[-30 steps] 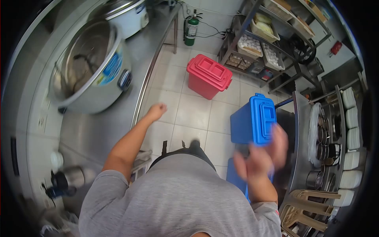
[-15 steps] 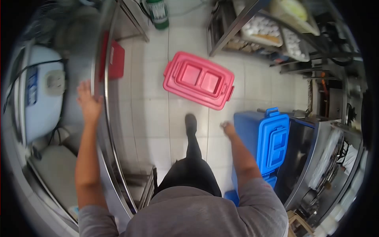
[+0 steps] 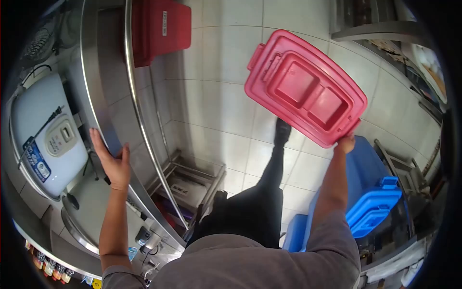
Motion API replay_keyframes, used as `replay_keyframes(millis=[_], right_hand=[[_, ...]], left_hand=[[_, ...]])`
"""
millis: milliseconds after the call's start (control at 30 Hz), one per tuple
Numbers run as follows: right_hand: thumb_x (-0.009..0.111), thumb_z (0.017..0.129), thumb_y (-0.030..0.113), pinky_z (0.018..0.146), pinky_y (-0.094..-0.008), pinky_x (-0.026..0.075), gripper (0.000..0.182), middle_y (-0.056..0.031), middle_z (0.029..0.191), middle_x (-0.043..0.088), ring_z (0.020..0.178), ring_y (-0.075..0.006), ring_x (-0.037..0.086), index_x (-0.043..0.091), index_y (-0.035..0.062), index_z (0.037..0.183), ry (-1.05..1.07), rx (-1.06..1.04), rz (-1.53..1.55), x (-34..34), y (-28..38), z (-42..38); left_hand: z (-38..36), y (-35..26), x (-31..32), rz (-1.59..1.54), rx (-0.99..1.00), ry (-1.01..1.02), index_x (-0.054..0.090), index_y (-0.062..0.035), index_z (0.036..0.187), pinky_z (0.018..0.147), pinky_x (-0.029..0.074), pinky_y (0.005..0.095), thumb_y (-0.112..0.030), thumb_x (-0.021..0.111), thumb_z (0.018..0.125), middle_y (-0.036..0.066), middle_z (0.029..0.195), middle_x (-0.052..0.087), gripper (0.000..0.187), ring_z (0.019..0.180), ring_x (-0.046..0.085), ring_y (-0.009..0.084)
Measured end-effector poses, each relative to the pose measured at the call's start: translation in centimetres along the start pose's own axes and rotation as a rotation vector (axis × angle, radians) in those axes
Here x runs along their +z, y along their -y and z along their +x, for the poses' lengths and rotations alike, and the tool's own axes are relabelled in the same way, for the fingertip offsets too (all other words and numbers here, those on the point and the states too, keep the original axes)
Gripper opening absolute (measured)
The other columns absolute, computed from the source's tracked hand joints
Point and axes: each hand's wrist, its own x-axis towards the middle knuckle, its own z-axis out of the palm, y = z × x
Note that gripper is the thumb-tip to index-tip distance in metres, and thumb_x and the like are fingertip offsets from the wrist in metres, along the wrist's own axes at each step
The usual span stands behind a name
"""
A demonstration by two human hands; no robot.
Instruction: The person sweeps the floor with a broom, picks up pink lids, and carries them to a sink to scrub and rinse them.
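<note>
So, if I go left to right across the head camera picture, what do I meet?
Pale appliance → left hand → darker red bin → brighter red bin → blue lid.

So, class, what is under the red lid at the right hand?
Floor tiles and a dark shoe show past the edge of the red lid, which the right hand touches; whatever lies beneath is hidden.
</note>
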Motion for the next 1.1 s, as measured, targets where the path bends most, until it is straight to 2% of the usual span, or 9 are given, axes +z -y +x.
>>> replay_keyframes(millis=[200,333,400,533,600,767,900,967,1100], right_hand=[[0.039,0.094,0.051,0.078,-0.0382,0.048,0.065,-0.0218,0.109,0.06,0.088,-0.0314,0.061,0.052,-0.0082,0.117,0.043,-0.11,-0.445,0.4,5.0,-5.8],[0.038,0.095,0.051,0.087,-0.0377,0.046,0.065,-0.0173,0.115,0.057,0.105,-0.0264,0.055,0.05,-0.0066,0.121,0.0,-0.032,-0.026,0.9,5.4,-9.1],[0.036,0.095,0.051,0.092,-0.0398,0.045,0.063,-0.014,0.122,0.054,0.108,-0.0273,0.053,0.048,-0.0034,0.126,0.063,0.449,0.621,-0.4,2.1,-10.0],[0.036,0.094,0.053,0.092,-0.0456,0.048,0.067,-0.0133,0.126,0.052,0.109,-0.0305,0.054,0.046,-0.004,0.127,-0.101,0.647,0.621,-4.3,-2.0,-12.6],[0.038,0.093,0.054,0.089,-0.0462,0.05,0.067,-0.0133,0.126,0.053,0.105,-0.0308,0.056,0.048,-0.0046,0.124,-0.21,0.831,0.15,-7.6,-3.6,-13.2],[0.044,0.09,0.056,0.082,-0.0442,0.052,0.063,-0.0104,0.123,0.055,0.103,-0.0277,0.057,0.051,0.0037,0.123,-0.249,0.789,0.336,-15.5,-10.9,-17.0],[0.033,0.086,0.067,0.089,-0.0503,0.034,0.059,-0.0026,0.111,0.06,0.1,-0.0211,0.055,0.054,0.0177,0.11,0.002,1.102,0.396,-21.3,-13.0,-19.2],[0.027,0.077,0.081,0.101,-0.0481,0.029,0.09,-0.0066,0.14,0.043,0.129,-0.0248,0.039,0.037,0.0156,0.139,0.122,1.136,0.473,-23.4,-11.0,-21.9],[0.05,0.065,0.08,0.109,-0.0488,0.026,0.103,-0.0057,0.146,0.033,0.132,-0.0277,0.034,0.029,0.0151,0.142,0.331,0.988,1.03,-27.2,-6.0,-26.3]], left_hand=[[-0.1,-0.3,0.1,-0.09,-0.052,0.016,0.017,-0.006,0.144,0.105,0.035,0.0331,0.005,0.066,0.073,0.016,0.151,0.013,0.087,0.139,0.017,0.0317],[0.1,0.2,0.0,0.05,0.029,0.015,0.015,-0.0064,0.145,0.105,0.035,0.0324,0.007,0.064,0.074,0.013,0.152,0.011,0.087,0.14,0.015,0.0293],[0.2,0.2,0.2,-0.038,-0.01,0.009,0.015,-0.006,0.145,0.107,0.031,0.0338,0.006,0.064,0.074,0.014,0.152,0.012,0.087,0.14,0.016,0.0298],[-0.1,-0.6,0.3,-0.127,-0.056,-0.007,0.016,-0.0045,0.145,0.112,0.018,0.0369,0.004,0.065,0.072,0.015,0.151,0.014,0.088,0.14,0.016,0.0314],[-0.1,-0.2,0.0,-0.022,-0.007,0.001,0.016,-0.0054,0.145,0.109,0.025,0.0366,0.003,0.066,0.072,0.017,0.151,0.014,0.089,0.139,0.016,0.0333],[0.0,-0.7,0.1,0.013,0.013,0.016,0.017,-0.0064,0.144,0.109,0.029,0.037,0.0,0.067,0.072,0.018,0.15,0.014,0.088,0.139,0.017,0.0355],[-0.2,-0.4,0.3,-0.003,0.04,-0.023,0.017,-0.0031,0.144,0.112,0.016,0.0387,0.001,0.065,0.073,0.017,0.15,0.018,0.086,0.139,0.017,0.0328],[-0.1,-0.5,0.2,-0.054,0.005,-0.019,0.017,-0.004,0.144,0.112,0.016,0.0396,0.0,0.065,0.073,0.017,0.15,0.018,0.087,0.139,0.017,0.0335],[-0.4,-0.5,-0.5,0.038,0.038,-0.009,0.02,-0.0054,0.143,0.11,0.024,0.0391,-0.001,0.066,0.074,0.019,0.149,0.016,0.083,0.138,0.02,0.0369]])
